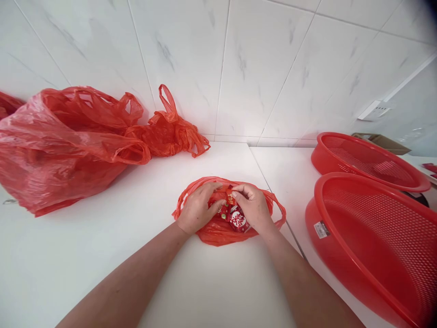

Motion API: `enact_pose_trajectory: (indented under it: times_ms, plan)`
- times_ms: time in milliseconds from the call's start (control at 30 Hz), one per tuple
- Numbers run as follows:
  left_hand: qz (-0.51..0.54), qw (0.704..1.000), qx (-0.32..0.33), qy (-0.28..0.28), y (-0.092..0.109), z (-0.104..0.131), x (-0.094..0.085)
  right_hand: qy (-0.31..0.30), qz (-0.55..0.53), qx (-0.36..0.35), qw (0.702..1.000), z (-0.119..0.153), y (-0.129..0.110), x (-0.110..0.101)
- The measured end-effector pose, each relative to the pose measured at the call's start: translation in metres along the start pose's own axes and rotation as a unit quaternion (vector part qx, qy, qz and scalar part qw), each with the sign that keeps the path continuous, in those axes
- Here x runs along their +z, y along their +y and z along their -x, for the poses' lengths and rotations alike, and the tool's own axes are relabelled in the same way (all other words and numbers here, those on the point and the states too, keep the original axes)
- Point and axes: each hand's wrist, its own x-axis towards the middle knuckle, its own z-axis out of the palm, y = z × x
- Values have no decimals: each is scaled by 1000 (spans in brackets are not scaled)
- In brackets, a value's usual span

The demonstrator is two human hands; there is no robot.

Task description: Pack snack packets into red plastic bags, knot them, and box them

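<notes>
A red plastic bag point(218, 237) lies opened out on the white table, with several small red wrapped packets inside. My right hand point(254, 207) pinches the top of a small red packet with gold lettering point(231, 197) between thumb and fingers. Just below it rests a dark red packet with white lettering point(239, 219). My left hand point(199, 207) is over the bag's left side, thumb and fingers apart around the packets. No grip on any packet shows there. Part of the contents is hidden under both hands.
Two red perforated plastic baskets point(318, 207) stand at the right. Along the tiled wall point(191, 54) at the left are a large red plastic bag point(64, 159) and a smaller bunched one point(167, 132). A brown open box point(385, 143) sits behind the baskets.
</notes>
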Motion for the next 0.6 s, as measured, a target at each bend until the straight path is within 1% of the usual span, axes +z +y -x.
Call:
enact_pose_trajectory:
  times_ms: [100, 200, 300, 433, 500, 600]
  plan:
    - [8, 1000, 15, -11, -3, -1, -1, -7, -8, -14, 1000, 2, -4, 1]
    - [24, 999, 26, -28, -1, -2, 0, -15, -11, -25, 1000, 5, -10, 3]
    - [39, 999, 5, -30, 2, -2, 0, -29, -20, -50, 998, 7, -13, 4]
    - [67, 997, -12, -32, 2, -2, 0, -44, -24, -87, 995, 6, -12, 2]
    - [70, 997, -22, -20, 1, -2, 0, -30, -17, -73, 997, 3, -11, -3]
    - [52, 997, -57, 15, -1, -3, -1, 12, 16, -23, 1000, -1, -11, -13]
